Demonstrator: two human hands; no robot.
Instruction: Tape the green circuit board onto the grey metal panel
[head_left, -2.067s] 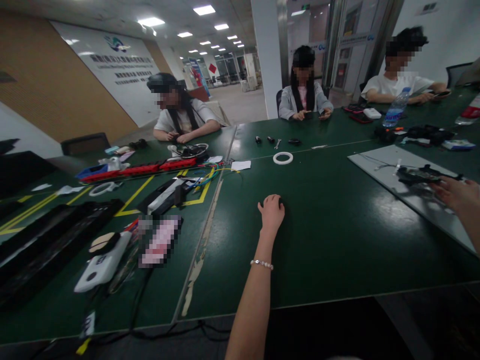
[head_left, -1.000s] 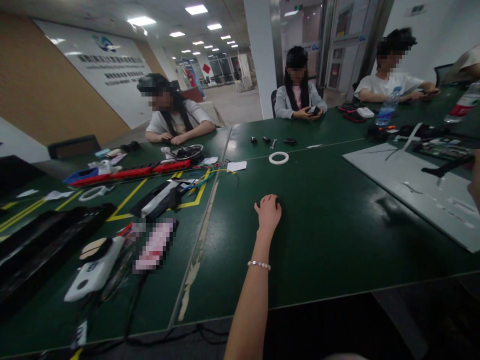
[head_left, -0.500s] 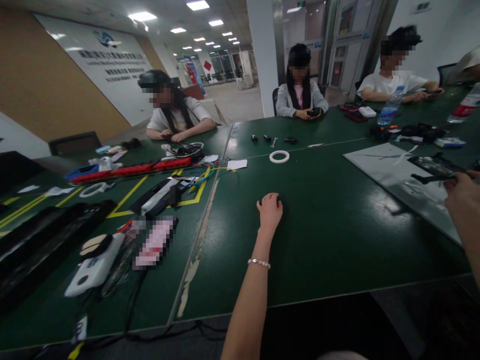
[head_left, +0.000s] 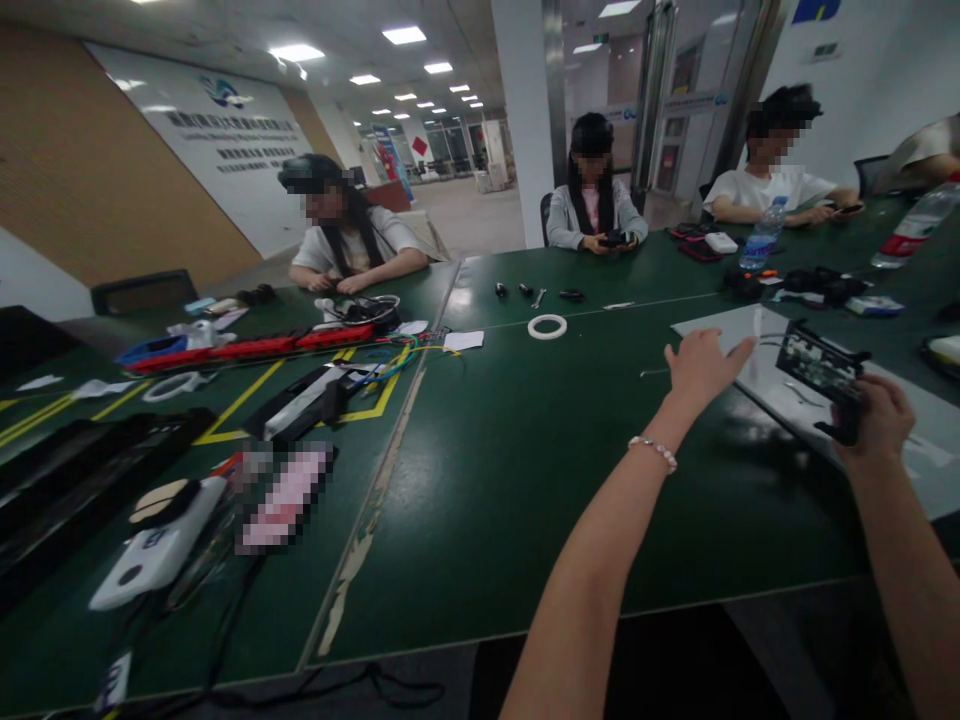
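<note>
While right hand clamps black device | long axis left-right, dipping rightward | left hand fingers spread apart

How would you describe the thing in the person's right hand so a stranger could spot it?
Find the long dark green table, then the pale grey sheet on its right side. Over that sheet the right hand grips a small black gadget: the only thing held clear of the table, its face a speckled board.
</note>
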